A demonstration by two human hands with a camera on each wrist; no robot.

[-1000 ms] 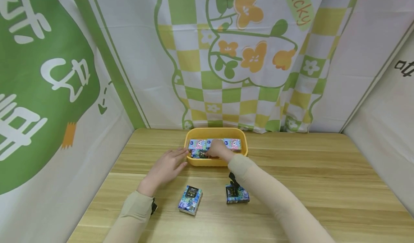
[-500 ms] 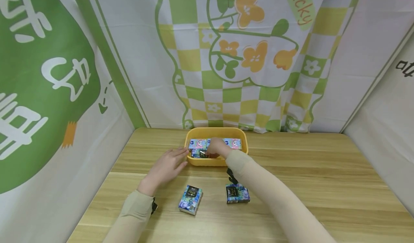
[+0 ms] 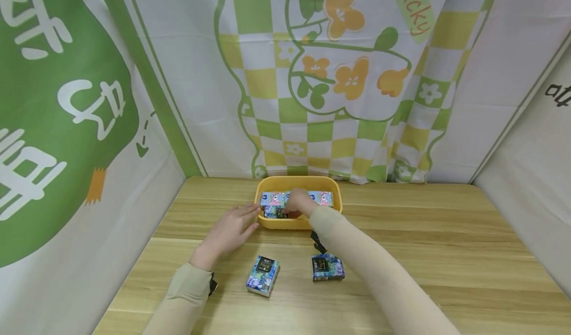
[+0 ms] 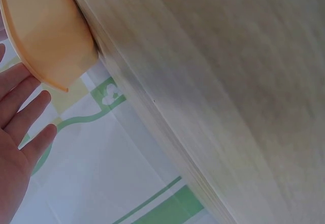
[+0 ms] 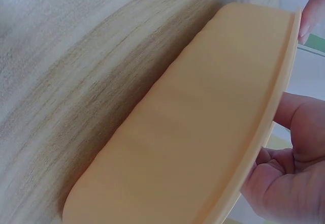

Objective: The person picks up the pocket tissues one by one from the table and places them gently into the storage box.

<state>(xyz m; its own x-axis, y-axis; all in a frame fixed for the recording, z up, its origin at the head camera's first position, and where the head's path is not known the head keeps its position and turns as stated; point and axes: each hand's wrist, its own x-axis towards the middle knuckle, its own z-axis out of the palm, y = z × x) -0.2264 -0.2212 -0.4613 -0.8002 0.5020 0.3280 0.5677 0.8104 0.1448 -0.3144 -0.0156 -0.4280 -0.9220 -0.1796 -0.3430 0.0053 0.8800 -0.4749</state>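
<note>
A yellow plastic basket point(image 3: 298, 223) stands at the back of the table. Behind its front wall, a dark floral tissue pack point(image 3: 273, 212) lies at the left. My right hand point(image 3: 300, 202) reaches down into the basket and grips the right end of this pack; the wall hides the fingertips in the right wrist view. Several pale blue and pink tissue packs point(image 3: 321, 198) line the basket's back side, partly behind that hand. My left hand point(image 3: 232, 228) lies beside the basket with fingers extended, fingertips at its left rim.
Two more dark floral tissue packs lie on the wooden table point(image 3: 428, 236): one tissue pack point(image 3: 263, 275) at the front left, another tissue pack point(image 3: 327, 267) near my right forearm. A patterned curtain point(image 3: 312, 141) hangs right behind the basket.
My right wrist has shifted slightly left. The dark floral pack in the basket has moved a little to the right, its label more plainly visible. My left hand stays in place.
</note>
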